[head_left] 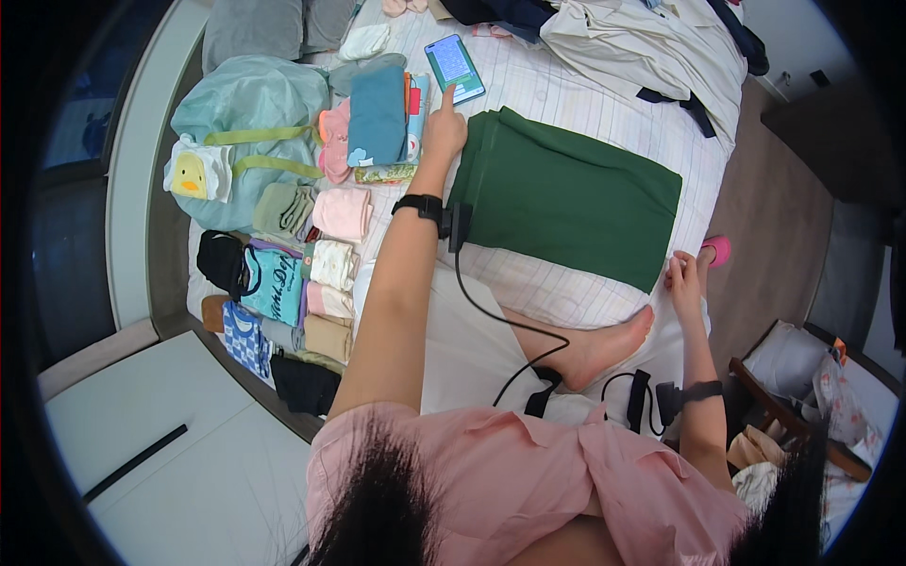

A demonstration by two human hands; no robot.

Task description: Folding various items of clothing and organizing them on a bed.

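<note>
With its index finger stretched out and the other fingers curled, my left hand (445,130) touches the lower part of a smartphone (453,66) whose screen is lit. The phone lies flat on the bed. A folded dark green cloth (571,193) is spread in front of me, a flat rectangle just right of my left wrist. My right hand (683,279) is beside the cloth's lower right corner, fingers loosely bent and apart, holding nothing.
Left of my left arm lie a stack of folded clothes (376,118), a translucent teal bag (255,94) with green straps, and rows of folded garments (274,278). Rumpled clothes (628,47) cover the bed's far right. A chair (797,424) with items stands at the right.
</note>
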